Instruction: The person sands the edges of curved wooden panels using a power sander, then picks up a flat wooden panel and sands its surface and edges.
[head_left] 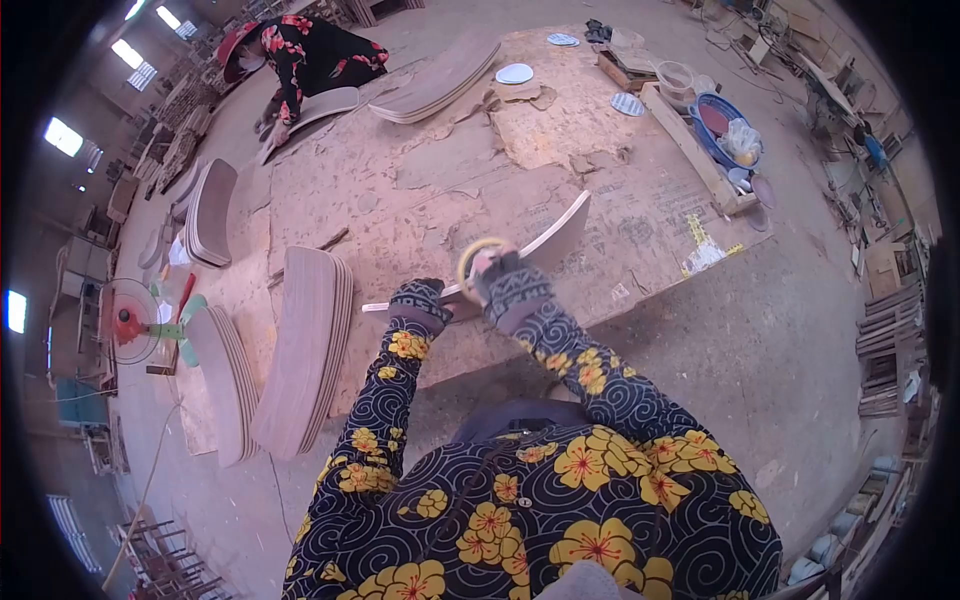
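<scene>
A curved wooden panel [560,232] stands on its edge in front of me, its pale layered rim facing up. Fingers of my left hand [420,303], in a patterned fingerless glove, wrap around the panel near its left end. My right hand [508,280], gloved the same way, is closed at the panel's middle on a yellow-rimmed round piece [466,262]. That piece is blurred and partly covered by the fingers, so I cannot tell its exact kind. The panel's right end curves up beyond my right hand.
Stacked curved panels [300,350] lie left on the worktable [420,220], beside a fan [130,318]. Across it a person [310,60] handles another panel [325,104]. Round discs [514,74] and a blue basin [712,130] by a wooden box [700,160] are at the far right.
</scene>
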